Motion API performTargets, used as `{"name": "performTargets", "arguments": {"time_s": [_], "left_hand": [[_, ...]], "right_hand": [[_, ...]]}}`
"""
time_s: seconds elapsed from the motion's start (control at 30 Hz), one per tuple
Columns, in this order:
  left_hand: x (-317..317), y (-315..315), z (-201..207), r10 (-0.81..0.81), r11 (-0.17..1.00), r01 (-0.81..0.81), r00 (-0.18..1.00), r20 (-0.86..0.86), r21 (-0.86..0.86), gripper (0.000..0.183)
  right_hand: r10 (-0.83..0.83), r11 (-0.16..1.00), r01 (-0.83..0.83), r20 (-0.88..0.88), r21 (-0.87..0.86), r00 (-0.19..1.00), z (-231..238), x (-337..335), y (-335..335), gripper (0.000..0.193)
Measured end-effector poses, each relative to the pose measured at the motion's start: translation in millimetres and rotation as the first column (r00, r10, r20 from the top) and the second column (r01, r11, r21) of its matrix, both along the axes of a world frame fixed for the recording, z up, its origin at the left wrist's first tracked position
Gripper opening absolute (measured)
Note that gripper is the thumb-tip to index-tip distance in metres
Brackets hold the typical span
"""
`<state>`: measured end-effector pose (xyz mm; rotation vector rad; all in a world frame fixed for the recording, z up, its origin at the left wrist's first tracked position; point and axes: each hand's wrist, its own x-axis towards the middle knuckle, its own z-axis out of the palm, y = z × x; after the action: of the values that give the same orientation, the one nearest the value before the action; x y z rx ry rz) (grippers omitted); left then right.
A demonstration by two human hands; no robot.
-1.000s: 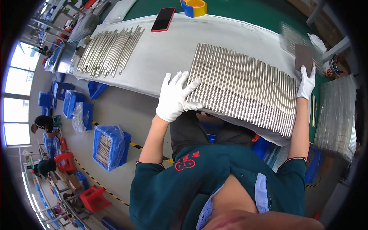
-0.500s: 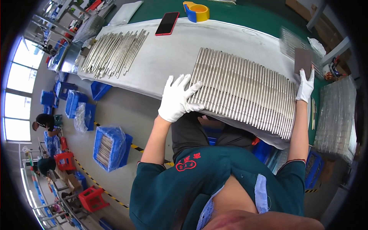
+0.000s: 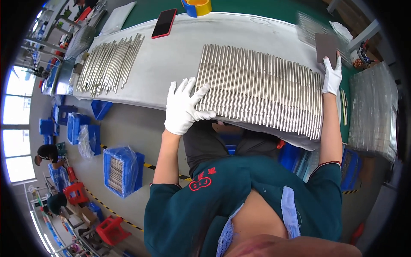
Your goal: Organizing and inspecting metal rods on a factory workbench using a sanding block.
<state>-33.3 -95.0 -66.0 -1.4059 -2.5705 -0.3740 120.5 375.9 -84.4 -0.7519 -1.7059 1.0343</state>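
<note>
Left fingers (image 3: 200, 94): splayed, empty, touching rods (image 3: 259, 85) at left | right fingers (image 3: 329, 65): right of them, on brown card (image 3: 325, 46), grip unclear

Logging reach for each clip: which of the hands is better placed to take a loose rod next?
Probably the left hand, open and nearer the loose rods. The right hand is beyond the rod row, touching the brown sheet.

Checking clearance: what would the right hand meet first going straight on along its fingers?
The brown rectangular piece, which the right hand seems to touch; beyond it, perhaps the clear plastic tray, depth unclear.
</note>
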Motion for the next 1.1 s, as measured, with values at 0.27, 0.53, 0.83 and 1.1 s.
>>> {"name": "performTargets", "arguments": {"time_s": [0.27, 0.53, 0.83, 1.1], "left_hand": [[-4, -2, -5, -0.019, 1.000, 0.021, 0.996, -0.082, 0.019, 0.081], [-4, 1, -3, -0.027, 1.000, 0.028, 0.996, -0.084, 0.007, 0.072], [-1, 4, 8, 0.005, 1.000, -0.004, 1.000, -0.015, 0.028, 0.055], [-3, 18, 12, 0.032, 0.997, -0.032, 0.999, 0.007, 0.073, 0.052]], "right_hand": [[-0.015, 0.999, 0.016, 0.020, -0.028, 1.000, 8, -2, -8, 0.061], [-0.013, 1.000, 0.013, -0.006, 0.022, 1.000, 4, -1, -3, 0.060], [0.029, 0.981, -0.051, 0.119, 0.187, 0.992, 26, -4, -39, 0.060], [0.566, 0.750, -0.655, 0.604, -0.094, 0.561, 71, -15, -146, 0.062]]}}
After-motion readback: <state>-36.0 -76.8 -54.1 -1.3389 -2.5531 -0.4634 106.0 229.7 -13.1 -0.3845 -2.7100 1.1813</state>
